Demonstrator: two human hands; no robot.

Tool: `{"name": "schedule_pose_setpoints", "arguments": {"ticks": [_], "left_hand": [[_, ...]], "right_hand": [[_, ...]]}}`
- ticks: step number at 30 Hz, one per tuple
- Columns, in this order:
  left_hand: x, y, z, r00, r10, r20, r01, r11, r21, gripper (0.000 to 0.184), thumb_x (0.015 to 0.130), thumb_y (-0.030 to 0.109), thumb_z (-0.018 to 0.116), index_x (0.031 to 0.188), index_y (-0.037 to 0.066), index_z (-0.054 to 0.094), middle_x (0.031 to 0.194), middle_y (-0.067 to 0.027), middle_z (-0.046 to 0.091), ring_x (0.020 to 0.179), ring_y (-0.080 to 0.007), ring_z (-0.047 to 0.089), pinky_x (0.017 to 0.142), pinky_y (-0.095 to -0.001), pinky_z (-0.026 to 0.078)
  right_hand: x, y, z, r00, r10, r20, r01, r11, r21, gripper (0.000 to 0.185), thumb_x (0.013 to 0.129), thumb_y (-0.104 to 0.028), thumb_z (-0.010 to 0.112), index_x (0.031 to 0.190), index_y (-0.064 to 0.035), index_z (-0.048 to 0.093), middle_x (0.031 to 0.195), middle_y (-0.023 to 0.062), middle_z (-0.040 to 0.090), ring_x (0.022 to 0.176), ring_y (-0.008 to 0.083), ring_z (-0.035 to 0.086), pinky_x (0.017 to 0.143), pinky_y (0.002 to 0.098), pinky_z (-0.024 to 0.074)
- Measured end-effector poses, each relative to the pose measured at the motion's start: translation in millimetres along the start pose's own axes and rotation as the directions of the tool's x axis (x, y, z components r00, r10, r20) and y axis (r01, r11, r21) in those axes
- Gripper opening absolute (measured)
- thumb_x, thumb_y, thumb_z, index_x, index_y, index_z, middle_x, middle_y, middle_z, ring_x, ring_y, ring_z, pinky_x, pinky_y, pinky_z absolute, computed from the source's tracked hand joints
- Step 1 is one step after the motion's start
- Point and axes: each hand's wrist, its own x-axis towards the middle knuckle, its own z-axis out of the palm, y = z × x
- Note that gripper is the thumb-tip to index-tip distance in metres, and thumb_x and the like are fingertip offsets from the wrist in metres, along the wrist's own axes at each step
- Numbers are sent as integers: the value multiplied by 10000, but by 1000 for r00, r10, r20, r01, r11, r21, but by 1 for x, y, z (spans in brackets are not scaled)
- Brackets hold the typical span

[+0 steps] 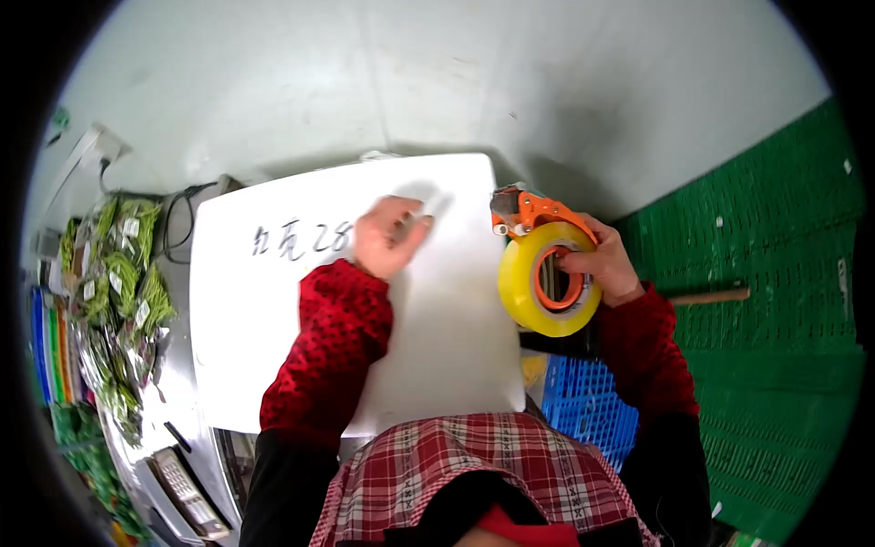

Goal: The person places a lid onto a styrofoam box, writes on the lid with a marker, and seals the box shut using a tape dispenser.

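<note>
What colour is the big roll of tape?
The roll of tape is bright yellow, around an orange middle. It shows best in the head view.

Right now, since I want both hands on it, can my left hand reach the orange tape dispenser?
Probably yes: only bare white rectangular board lies between the left hand and the dispenser, whose far side the right hand holds.

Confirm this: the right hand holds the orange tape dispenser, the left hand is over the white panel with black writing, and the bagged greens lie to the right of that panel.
Wrong side: the head view shows the bagged greens to the left of the white panel. The right hand does hold the orange tape dispenser, and the left hand is over the panel.
</note>
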Motion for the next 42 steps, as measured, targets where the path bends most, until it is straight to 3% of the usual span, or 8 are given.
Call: {"name": "schedule_pose_setpoints", "arguments": {"ticks": [9,11,15,19,21,27,34,42], "left_hand": [[2,-15,-25,853,-497,162,444,525,-726,307,954,298,568,854,24,663,768,-63,667,670,-161,607,586,-292,473],[-10,-27,-55,938,-52,-344,78,995,62,225,866,255,650,895,32,662,900,-97,683,818,-274,633,671,-366,512],[-42,-74,-175,957,13,-291,226,599,768,495,816,378,676,1189,61,607,1328,-160,542,1256,-361,464,1021,-480,380],[-109,-54,-277,761,-224,-608,645,360,675,759,812,631,595,1265,23,552,1309,-198,554,1252,-365,489,1025,-481,384],[-131,-37,-302,370,-839,-398,884,187,427,830,780,740,564,1193,21,614,1104,-175,678,1024,-332,645,882,-436,493],[-189,-49,-319,561,-792,-242,826,516,227,914,646,851,582,743,-53,680,694,-183,667,715,-347,685,674,-434,535],[-190,-40,-327,553,-832,-47,826,540,164,929,695,770,622,932,-128,605,766,-245,638,786,-379,660,755,-451,522],[-210,-43,-300,576,-782,-239,817,553,160,927,687,689,693,1062,-146,545,977,-252,650,892,-393,663,812,-431,533]], "right_hand": [[58,16,102,945,-326,23,268,734,-624,552,690,20,649,1239,13,591,1105,85,663,970,191,633,886,306,503],[64,21,92,956,-293,-5,198,657,-728,539,691,-19,654,1224,19,585,1064,120,680,962,215,646,876,325,509],[65,33,78,981,-154,-120,20,691,-723,477,713,-34,650,1184,17,593,1023,140,686,942,225,657,845,350,523],[58,42,65,966,-258,4,179,657,-733,426,721,73,566,1143,19,586,999,109,649,921,200,619,844,320,499],[57,35,62,944,-325,56,248,586,-772,408,728,79,581,1131,10,590,977,91,640,873,178,601,803,301,490],[54,-5,66,996,-42,-74,-29,646,-763,426,701,82,589,1125,39,607,924,65,635,762,144,606,637,275,492],[168,-12,147,976,99,196,-64,982,-178,460,947,-353,531,1252,-10,557,977,71,647,869,215,634,836,374,520],[260,30,350,982,-6,187,90,892,-443,394,772,-69,596,1133,88,594,1047,151,662,917,269,669,817,373,545]]}}
